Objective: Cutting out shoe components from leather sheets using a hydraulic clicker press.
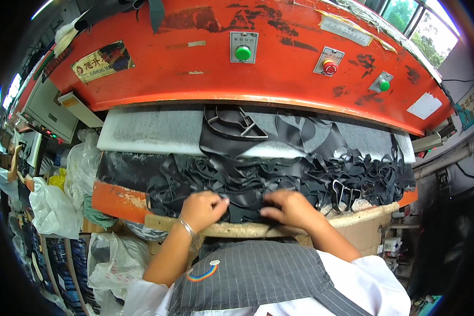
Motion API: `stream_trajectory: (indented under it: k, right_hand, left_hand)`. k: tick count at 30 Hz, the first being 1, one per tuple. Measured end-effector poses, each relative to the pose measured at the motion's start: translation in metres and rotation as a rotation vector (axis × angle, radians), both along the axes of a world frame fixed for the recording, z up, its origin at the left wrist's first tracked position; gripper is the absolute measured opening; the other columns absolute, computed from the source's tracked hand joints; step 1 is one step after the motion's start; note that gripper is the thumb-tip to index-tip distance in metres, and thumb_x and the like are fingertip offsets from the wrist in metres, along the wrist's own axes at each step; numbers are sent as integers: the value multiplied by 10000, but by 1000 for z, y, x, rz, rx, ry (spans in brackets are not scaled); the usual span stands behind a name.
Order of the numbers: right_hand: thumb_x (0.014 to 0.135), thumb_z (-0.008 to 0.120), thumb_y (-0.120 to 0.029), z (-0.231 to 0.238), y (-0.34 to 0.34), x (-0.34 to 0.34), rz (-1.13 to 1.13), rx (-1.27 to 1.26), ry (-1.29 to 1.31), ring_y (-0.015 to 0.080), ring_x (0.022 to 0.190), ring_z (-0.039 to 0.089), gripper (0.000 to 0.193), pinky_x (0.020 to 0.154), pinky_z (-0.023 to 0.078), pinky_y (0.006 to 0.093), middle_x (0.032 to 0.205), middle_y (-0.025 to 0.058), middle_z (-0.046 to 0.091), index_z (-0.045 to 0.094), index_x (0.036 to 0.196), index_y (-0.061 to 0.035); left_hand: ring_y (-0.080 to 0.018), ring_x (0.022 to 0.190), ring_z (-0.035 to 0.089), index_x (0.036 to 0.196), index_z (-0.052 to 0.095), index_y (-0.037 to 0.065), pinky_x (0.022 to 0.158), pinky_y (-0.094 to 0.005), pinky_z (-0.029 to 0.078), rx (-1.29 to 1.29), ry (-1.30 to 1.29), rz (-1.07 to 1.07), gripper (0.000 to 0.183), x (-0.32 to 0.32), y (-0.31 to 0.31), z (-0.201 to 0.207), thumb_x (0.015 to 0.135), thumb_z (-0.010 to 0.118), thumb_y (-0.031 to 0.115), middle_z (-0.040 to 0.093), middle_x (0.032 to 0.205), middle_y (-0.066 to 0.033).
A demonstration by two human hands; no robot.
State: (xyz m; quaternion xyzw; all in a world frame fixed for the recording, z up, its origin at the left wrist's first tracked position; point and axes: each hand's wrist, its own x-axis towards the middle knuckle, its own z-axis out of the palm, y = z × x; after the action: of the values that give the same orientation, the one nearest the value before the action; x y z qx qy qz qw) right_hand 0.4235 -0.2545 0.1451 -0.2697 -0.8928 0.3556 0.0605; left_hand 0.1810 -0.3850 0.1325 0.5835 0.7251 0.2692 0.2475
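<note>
My left hand (203, 211) is closed at the near edge of a heap of black leather-like scraps (205, 174), its fingers curled onto a dark piece (242, 200). On the other side of that piece is my right hand (290, 209), bent inward. Its fingertips are blurred, so its grip is unclear. Beyond the heap, a curved metal cutting die (237, 129) lies on black sheet material (221, 146) over a pale cutting board (142, 131). A smaller metal die (344, 193) stands among the scraps to the right of my right hand.
An orange press beam (168, 68) spans the far side, with green buttons (243, 53) and a red knob (329, 67). A worn, padded pale edge (237, 229) runs along the near side. White plastic bags (55, 208) crowd the left.
</note>
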Motion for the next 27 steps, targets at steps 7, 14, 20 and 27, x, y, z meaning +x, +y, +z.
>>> stream_trajectory:
  k: [7, 14, 20, 27]
  right_hand:
    - [749, 748, -369, -107, 102, -153, -95, 692, 178, 347, 1164, 496, 596, 974, 382, 440, 1258, 173, 544, 566, 1234, -74]
    - [794, 708, -352, -112, 160, -178, 86, 544, 183, 322, 1042, 534, 505, 900, 387, 422, 1060, 128, 612, 568, 1207, -96]
    - [784, 742, -238, -68, 188, -92, -49, 410, 456, 269, 967, 554, 463, 864, 415, 367, 1052, 105, 607, 568, 1176, -65]
    - [800, 763, -273, -45, 152, 19, -410, -254, 1023, 108, 909, 549, 531, 828, 444, 255, 1037, 15, 601, 540, 1192, 5]
  left_hand:
    - [-401, 1100, 541, 1105, 508, -1, 922, -433, 451, 507, 125, 252, 296, -74, 140, -125, 834, 596, 82, 555, 1199, -219]
    - [-409, 1190, 504, 1257, 376, -5, 1014, -451, 405, 423, 224, 284, 463, -85, 167, -161, 847, 574, 82, 482, 1319, -267]
    - [-398, 1177, 517, 1259, 387, -17, 1011, -438, 419, 412, 297, 311, 469, -84, 167, -159, 840, 571, 84, 492, 1314, -247]
    - [-397, 1175, 516, 1200, 509, -6, 1006, -427, 425, 264, 314, 294, 386, -72, 161, -142, 843, 579, 123, 475, 1346, -220]
